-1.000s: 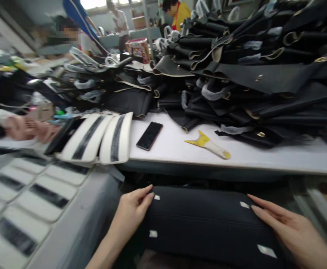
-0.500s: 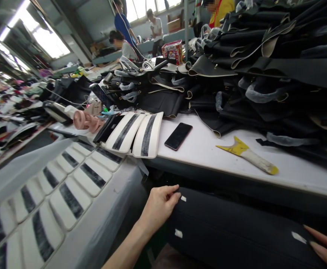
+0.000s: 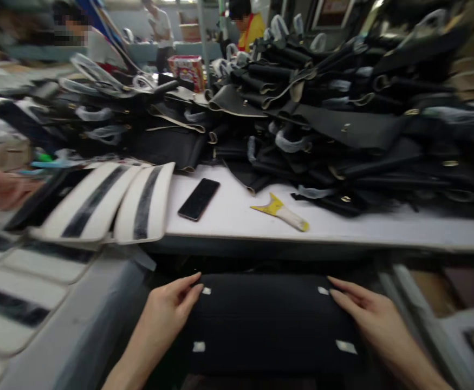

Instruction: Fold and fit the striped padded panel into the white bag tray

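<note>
A black panel (image 3: 265,325), with small white patches near its corners, is held up in front of the table edge. My left hand (image 3: 169,303) pinches its upper left corner between thumb and fingers. At the upper right corner, my right hand (image 3: 364,306) pinches the panel the same way. Beyond it on the white tabletop lie a dark phone (image 3: 199,199) and a yellow-and-white forked tool (image 3: 280,211). Two white curved pieces with dark stripes, one of them the nearer white piece (image 3: 144,206), rest left of the phone.
Black bags (image 3: 302,135) with plastic-wrapped handles are heaped across the table's back. More striped white pieces (image 3: 9,309) cover a surface at lower left. A red box (image 3: 187,73) stands behind the bags, and people are at work farther back. An open compartment (image 3: 435,290) shows at right.
The view has swung to the right, bringing my right hand fully into sight. The black panel now appears level and centred, with both hands still on its corners.
</note>
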`<state>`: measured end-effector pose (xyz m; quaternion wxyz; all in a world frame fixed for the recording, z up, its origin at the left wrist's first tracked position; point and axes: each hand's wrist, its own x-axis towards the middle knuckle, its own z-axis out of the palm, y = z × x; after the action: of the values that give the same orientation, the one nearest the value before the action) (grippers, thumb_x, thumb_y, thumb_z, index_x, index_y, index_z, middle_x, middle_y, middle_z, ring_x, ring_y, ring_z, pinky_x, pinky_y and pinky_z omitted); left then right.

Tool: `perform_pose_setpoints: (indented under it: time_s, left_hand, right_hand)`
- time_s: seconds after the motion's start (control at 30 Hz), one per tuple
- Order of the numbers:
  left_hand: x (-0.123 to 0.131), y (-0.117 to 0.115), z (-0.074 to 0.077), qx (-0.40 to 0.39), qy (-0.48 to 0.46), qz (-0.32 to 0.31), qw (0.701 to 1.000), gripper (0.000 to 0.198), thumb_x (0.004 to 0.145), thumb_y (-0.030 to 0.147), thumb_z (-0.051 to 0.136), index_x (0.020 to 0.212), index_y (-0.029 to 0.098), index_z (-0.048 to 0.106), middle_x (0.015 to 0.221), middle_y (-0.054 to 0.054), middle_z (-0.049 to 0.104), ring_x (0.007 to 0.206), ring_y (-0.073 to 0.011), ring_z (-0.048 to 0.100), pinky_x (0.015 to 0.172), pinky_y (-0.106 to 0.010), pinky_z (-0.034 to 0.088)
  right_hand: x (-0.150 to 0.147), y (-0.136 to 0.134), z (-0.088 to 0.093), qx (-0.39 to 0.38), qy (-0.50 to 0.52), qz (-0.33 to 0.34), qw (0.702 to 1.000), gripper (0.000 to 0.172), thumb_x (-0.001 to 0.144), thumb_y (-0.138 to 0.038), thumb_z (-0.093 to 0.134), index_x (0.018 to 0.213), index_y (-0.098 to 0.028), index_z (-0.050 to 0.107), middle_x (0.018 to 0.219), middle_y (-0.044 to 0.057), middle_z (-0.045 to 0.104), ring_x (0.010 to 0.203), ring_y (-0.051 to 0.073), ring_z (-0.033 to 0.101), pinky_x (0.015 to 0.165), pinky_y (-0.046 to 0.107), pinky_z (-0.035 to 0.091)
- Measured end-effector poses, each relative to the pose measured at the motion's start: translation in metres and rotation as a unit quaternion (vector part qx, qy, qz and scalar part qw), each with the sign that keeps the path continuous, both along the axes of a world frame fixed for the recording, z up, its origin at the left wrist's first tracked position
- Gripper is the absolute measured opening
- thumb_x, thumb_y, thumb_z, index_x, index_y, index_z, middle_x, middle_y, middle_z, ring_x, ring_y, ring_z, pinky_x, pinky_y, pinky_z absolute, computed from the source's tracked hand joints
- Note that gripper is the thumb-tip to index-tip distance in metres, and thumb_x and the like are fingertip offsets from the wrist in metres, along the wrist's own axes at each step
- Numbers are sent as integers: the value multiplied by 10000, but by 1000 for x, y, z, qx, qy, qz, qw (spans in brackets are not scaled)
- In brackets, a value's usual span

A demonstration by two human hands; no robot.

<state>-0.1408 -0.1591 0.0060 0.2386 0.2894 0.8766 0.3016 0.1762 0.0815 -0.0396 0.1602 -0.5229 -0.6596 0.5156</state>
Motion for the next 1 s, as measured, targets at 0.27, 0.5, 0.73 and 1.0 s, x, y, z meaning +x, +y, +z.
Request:
perform_pose_setpoints:
  time_s: [0.27, 0.5, 0.73, 1.0]
  left_hand:
    - [-12, 8, -4, -40, 4, 4, 999, 559, 543, 692, 599, 875, 281, 783, 866, 1, 765, 804, -282, 708, 739, -347, 546]
    - [-4, 4, -4, -41, -1, 17, 999, 682, 568, 760, 567, 993, 258, 744, 864, -18, 723, 742, -249, 676, 694, -341, 528]
    - [14, -10, -5, -8, -8, 92, 996, 775, 578, 794, 587, 1094, 217, 620, 777, 2, 657, 561, -189, 608, 528, -285, 474]
    - [26, -36, -12, -55, -52, 127, 989, 711, 571, 804, 619, 972, 217, 646, 727, -21, 684, 690, -252, 652, 613, -317, 467]
  right_hand:
    - [-6, -4, -4, -79, 46, -24, 996, 549, 790, -518, 660, 1196, -150, 679, 781, 48, 706, 686, 196, 622, 599, 287, 466]
    - [-2, -7, -9, 37, -18, -13, 999, 442, 832, -502, 620, 1133, -194, 717, 650, -21, 539, 613, 142, 489, 578, 274, 366]
    - [2, -28, -2, 39, 38, -106, 993, 525, 750, -501, 693, 1141, -151, 683, 693, -18, 549, 603, 138, 495, 583, 276, 407]
    - [12, -70, 8, 155, 0, -123, 980, 349, 858, -481, 613, 1049, -211, 727, 976, 43, 652, 844, 180, 605, 735, 279, 473]
